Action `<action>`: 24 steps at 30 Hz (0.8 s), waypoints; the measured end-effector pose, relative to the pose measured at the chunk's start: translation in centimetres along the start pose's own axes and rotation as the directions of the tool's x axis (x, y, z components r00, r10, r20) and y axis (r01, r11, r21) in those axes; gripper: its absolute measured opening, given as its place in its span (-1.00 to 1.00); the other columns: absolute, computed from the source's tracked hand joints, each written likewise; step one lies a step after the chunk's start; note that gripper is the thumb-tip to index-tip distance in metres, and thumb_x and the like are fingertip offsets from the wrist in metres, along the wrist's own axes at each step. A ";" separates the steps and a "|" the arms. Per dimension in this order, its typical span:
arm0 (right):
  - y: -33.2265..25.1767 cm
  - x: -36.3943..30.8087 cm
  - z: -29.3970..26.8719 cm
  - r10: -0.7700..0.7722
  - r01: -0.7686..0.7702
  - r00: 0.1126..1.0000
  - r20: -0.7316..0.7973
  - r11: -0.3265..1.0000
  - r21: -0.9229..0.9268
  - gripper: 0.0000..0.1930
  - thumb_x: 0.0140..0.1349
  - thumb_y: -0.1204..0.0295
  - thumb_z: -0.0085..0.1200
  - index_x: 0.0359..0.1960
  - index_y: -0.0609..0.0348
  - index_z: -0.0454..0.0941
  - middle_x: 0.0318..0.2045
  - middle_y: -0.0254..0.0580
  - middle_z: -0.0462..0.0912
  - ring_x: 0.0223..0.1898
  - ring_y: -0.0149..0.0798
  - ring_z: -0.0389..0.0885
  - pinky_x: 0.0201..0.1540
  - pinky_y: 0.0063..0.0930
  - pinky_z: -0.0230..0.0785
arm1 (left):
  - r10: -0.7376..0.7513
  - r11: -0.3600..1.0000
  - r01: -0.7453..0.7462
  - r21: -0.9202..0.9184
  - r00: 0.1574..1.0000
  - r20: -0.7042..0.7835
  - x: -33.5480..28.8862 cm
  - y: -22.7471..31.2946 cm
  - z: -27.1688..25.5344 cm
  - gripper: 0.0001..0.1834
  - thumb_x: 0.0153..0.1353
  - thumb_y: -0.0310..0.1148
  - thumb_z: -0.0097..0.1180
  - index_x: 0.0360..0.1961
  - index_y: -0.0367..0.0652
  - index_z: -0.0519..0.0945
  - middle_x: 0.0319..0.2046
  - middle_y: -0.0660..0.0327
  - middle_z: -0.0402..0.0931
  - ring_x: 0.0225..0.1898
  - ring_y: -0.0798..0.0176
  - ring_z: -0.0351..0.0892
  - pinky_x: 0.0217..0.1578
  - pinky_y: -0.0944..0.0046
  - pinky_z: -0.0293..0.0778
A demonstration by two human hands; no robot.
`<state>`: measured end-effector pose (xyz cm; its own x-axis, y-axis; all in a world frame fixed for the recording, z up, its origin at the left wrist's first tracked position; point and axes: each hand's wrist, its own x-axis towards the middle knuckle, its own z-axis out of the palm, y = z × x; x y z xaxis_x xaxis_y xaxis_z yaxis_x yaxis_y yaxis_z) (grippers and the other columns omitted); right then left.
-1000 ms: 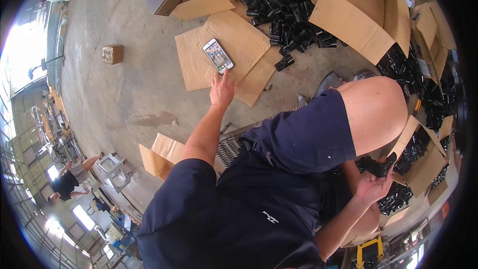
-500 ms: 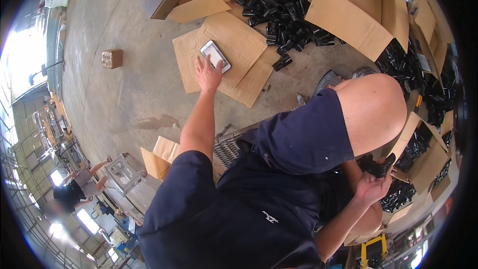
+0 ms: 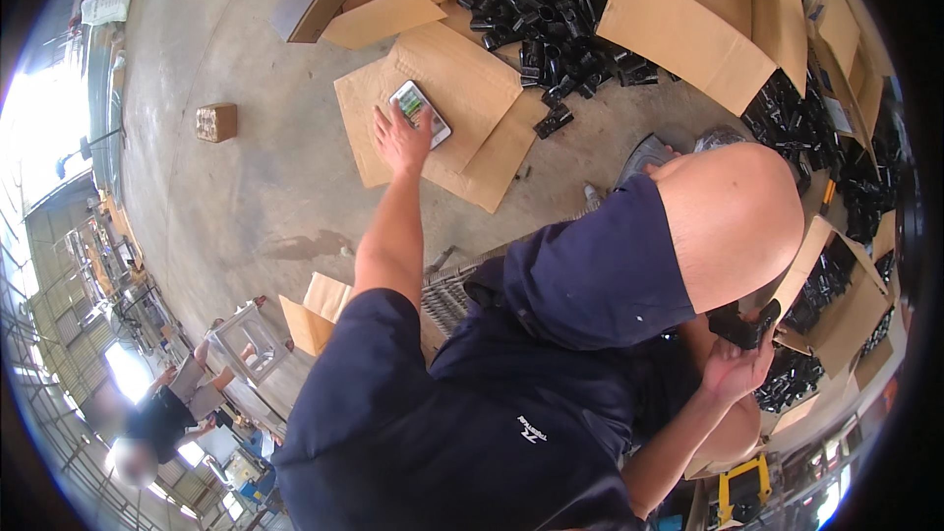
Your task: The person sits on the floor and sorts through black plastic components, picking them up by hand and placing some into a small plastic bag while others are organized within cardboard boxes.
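Note:
My left hand (image 3: 401,143) is open, its fingers spread over the lower left side of a white-framed smartphone (image 3: 420,110). The phone's screen is lit with a coloured picture, and it lies on flattened cardboard sheets (image 3: 472,64) on the floor. Over at the lower right, my right hand (image 3: 737,367) is closed around a black plastic fitting (image 3: 744,326), held beside my bent knee. Part of that fitting is covered by my fingers and leg. A large heap of similar black fittings (image 3: 536,15) is spread on the floor beyond the cardboard.
A big open cardboard box (image 3: 688,25) stands beside the heap, and more open boxes (image 3: 851,310) with black parts are at my right. A small brown block (image 3: 216,123) sits on the concrete floor. Other people (image 3: 162,423) are far off at the lower left.
The phone screen has gone from pale to a coloured picture, with my left hand still at it. My right hand keeps the black fitting. Another person has come into view among those far off.

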<state>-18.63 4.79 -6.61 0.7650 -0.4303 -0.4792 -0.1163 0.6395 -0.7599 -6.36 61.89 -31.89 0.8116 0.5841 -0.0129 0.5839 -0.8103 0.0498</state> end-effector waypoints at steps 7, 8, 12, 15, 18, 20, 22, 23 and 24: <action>0.3 0.3 1.2 0.010 -0.010 0.999 -0.048 1.000 0.010 -0.65 0.49 0.28 -0.18 0.08 0.33 0.41 -0.25 -0.07 0.57 -0.59 -0.50 0.31 -0.55 -0.65 0.19 | -0.255 0.967 0.254 0.026 0.949 0.187 4.4 2.8 -0.2 0.07 0.06 0.29 0.22 0.38 -0.32 0.25 0.22 -0.27 0.35 0.30 -0.22 0.31 0.29 -0.01 0.27; 0.4 0.4 1.6 0.013 -0.014 0.999 -0.038 1.000 -0.010 -0.65 0.49 0.29 -0.18 0.08 0.32 0.41 -0.26 -0.07 0.57 -0.59 -0.50 0.31 -0.54 -0.65 0.19 | -0.279 0.960 0.280 0.021 0.942 0.188 5.3 3.3 0.1 0.03 0.07 0.25 0.22 0.36 -0.33 0.27 0.22 -0.27 0.35 0.31 -0.22 0.31 0.30 -0.01 0.27; 0.2 0.3 0.4 0.007 -0.011 0.997 -0.078 0.999 -0.044 -0.66 0.47 0.30 -0.17 0.09 0.32 0.40 -0.27 -0.09 0.57 -0.61 -0.50 0.31 -0.54 -0.69 0.21 | -0.325 0.943 0.333 0.002 0.917 0.233 6.3 6.4 1.0 -0.16 0.12 0.07 0.19 0.27 -0.34 0.34 0.24 -0.23 0.34 0.34 -0.22 0.25 0.35 -0.02 0.20; 0.0 -0.1 1.0 0.002 -0.010 0.993 -0.116 0.998 -0.064 -0.68 0.46 0.32 -0.14 0.12 0.24 0.40 -0.26 -0.12 0.59 -0.59 -0.53 0.40 -0.63 -0.75 0.23 | -0.280 0.956 0.292 0.005 0.913 0.296 6.3 6.3 1.0 -0.17 0.18 0.12 0.11 0.30 -0.31 0.34 0.31 -0.17 0.31 0.39 -0.20 0.17 0.40 -0.03 0.10; 0.7 -0.7 2.8 0.004 -0.022 0.955 -0.297 0.998 -0.060 -0.73 0.43 0.34 -0.07 0.10 0.09 0.42 -0.29 -0.31 0.61 -0.63 -0.56 0.42 -0.69 -0.79 0.21 | -0.256 0.965 0.261 0.018 0.924 0.284 5.2 3.6 0.9 -0.13 0.21 0.17 0.05 0.39 -0.23 0.28 0.36 -0.08 0.31 0.41 -0.17 0.17 0.41 -0.05 0.09; 1.2 -0.4 5.2 0.080 -0.099 0.940 -0.331 0.994 -0.040 -0.79 0.40 0.34 -0.02 0.00 0.04 0.44 -0.36 -0.40 0.58 -0.66 -0.58 0.39 -0.70 -0.77 0.18 | -0.336 0.939 0.343 0.030 0.893 0.299 4.3 1.6 -1.6 -0.15 0.17 0.09 0.12 0.41 -0.13 0.29 0.33 -0.10 0.34 0.38 -0.15 0.24 0.37 -0.04 0.18; 0.6 -0.4 4.9 0.042 -0.053 0.987 -0.156 0.996 -0.069 -0.85 0.37 0.36 0.00 -0.08 0.05 0.44 -0.45 -0.45 0.53 -0.68 -0.59 0.35 -0.71 -0.74 0.16 | -0.309 0.949 0.313 0.038 0.898 0.314 4.9 1.6 -1.3 -0.15 0.16 0.00 0.14 0.44 -0.11 0.26 0.30 -0.10 0.38 0.36 -0.15 0.28 0.36 -0.04 0.21; -0.1 0.5 4.8 -0.021 0.020 0.999 -0.036 0.999 -0.035 -0.87 0.36 0.36 0.01 -0.13 0.06 0.43 -0.53 -0.46 0.46 -0.70 -0.59 0.31 -0.71 -0.71 0.13 | -0.316 0.936 0.349 -0.040 0.888 0.334 6.0 3.3 0.2 -0.16 0.19 0.01 0.11 0.44 -0.13 0.25 0.32 -0.09 0.35 0.36 -0.14 0.28 0.36 -0.07 0.21; -0.6 1.0 4.8 -0.027 0.027 1.000 -0.011 1.000 0.015 -0.88 0.36 0.39 0.00 -0.13 0.07 0.43 -0.56 -0.44 0.45 -0.72 -0.56 0.29 -0.72 -0.68 0.13 | -0.335 0.939 0.345 -0.019 0.923 0.192 7.0 2.8 1.8 -0.12 0.19 0.10 0.15 0.43 -0.17 0.27 0.35 -0.07 0.30 0.38 -0.14 0.26 0.35 -0.07 0.22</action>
<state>-14.75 7.02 -4.60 0.7609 -0.4546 -0.4630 -0.0854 0.6372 -0.7659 1.02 63.67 -33.60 0.5567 0.8010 -0.2201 0.8274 -0.5582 0.0615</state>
